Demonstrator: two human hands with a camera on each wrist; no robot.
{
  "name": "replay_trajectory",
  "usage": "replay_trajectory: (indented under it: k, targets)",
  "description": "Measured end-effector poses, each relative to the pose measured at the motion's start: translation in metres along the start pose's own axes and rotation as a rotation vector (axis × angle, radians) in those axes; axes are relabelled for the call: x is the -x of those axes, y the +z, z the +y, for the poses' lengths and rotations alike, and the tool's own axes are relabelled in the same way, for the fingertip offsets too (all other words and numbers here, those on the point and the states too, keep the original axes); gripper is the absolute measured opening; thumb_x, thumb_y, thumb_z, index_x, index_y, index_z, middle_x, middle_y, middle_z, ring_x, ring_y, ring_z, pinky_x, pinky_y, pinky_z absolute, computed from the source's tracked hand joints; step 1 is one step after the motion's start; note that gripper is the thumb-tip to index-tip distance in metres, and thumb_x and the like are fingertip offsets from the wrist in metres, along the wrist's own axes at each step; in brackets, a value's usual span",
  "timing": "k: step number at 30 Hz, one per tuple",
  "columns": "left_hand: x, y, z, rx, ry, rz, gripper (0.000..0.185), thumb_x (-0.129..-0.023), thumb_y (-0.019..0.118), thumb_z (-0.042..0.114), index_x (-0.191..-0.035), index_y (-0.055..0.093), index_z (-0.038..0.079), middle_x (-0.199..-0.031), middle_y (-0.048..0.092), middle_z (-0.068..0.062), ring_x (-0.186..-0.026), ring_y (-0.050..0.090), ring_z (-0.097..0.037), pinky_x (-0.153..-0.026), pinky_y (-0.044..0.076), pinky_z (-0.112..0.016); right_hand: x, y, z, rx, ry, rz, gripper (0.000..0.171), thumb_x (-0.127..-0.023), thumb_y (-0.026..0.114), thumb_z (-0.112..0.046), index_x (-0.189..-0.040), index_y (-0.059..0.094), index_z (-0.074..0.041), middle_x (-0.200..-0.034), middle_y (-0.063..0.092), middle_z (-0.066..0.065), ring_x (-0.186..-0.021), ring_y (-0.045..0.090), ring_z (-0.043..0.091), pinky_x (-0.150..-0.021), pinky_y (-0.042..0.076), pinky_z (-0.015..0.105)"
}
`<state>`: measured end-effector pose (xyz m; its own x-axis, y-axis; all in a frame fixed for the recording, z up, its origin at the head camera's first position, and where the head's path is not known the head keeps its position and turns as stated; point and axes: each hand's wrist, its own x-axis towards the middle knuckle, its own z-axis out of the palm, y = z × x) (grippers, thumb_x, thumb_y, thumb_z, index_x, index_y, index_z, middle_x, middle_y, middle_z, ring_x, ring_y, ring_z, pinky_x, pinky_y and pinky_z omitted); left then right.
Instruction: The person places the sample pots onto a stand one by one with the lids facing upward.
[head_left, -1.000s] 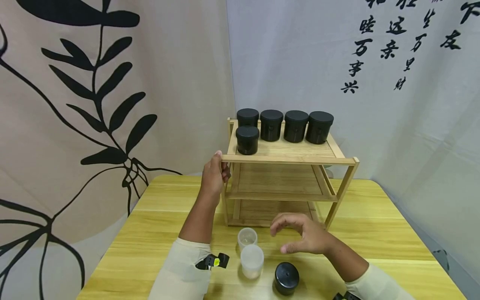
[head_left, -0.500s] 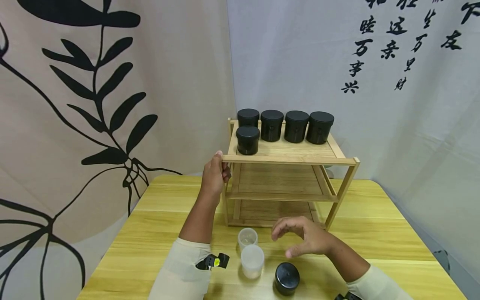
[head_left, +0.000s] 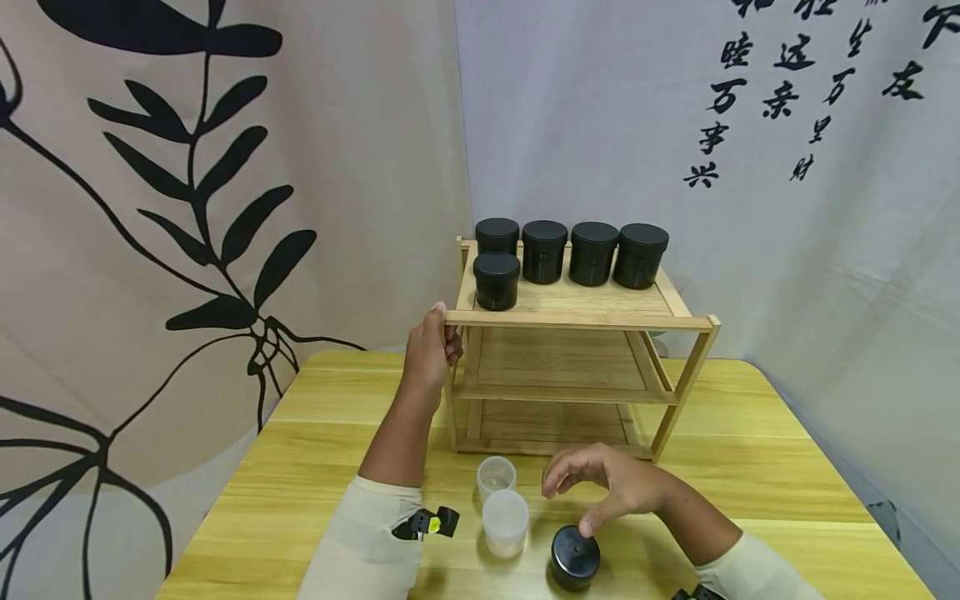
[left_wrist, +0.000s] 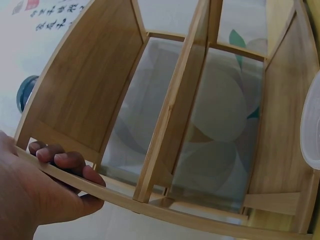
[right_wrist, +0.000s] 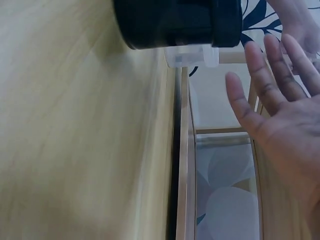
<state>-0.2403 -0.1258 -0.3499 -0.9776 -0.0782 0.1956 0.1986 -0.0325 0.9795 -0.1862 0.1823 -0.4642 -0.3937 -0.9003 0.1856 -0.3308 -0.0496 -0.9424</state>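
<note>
Big yellow wooden desk [head_left: 750,467] carries a three-tier bamboo shelf rack [head_left: 678,321], and the left hand [head_left: 427,354] has its fingers curled round the rack's top front corner. The right hand [head_left: 611,483], fingers loose and spread, hovers over the round black lidded jar [head_left: 574,557] at the desk's near edge, thumb maybe touching the lid, hard to tell. Two small translucent plastic cups [head_left: 504,521] sit just left of it.

My left hand [head_left: 427,354] is raised at eleven o'clock, arm stretched forward, fingers [left_wrist: 67,161] curled in a grip with the thumb up on top. My right hand [head_left: 607,487] hovers low at four o'clock, palm down, fingers [right_wrist: 260,82] spread and relaxed, thumb pointing down.
</note>
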Motion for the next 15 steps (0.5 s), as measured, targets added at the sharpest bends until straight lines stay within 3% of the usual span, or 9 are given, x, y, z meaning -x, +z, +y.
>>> replay_trajectory:
  k: [6, 15]
  targets:
    - [0.0003, 0.0001, -0.0005, -0.002, -0.005, 0.000, 0.048, -0.114, 0.032, 0.048, -0.082, 0.044, 0.015, -0.071, 0.039, 0.002, -0.067, 0.036, -0.018, -0.067, 0.035, -0.032, 0.0035, -0.0058, 0.0043, -0.087, 0.083, -0.132, 0.065, -0.093, 0.089, -0.023, -0.143, 0.059, 0.004, -0.141, 0.057, 0.041, -0.137, 0.065, 0.025, -0.120, 0.051, 0.050]
    - [0.0004, 0.0004, -0.0003, 0.002, 0.003, 0.000, 0.048, -0.114, 0.033, 0.048, -0.081, 0.044, 0.015, -0.072, 0.039, 0.001, -0.067, 0.036, -0.018, -0.068, 0.034, -0.033, 0.0069, -0.0100, 0.0070, -0.114, 0.170, -0.211, 0.077, -0.087, 0.094, -0.022, -0.150, 0.055, 0.000, -0.152, 0.056, 0.032, -0.147, 0.058, 0.023, -0.128, 0.043, 0.046]
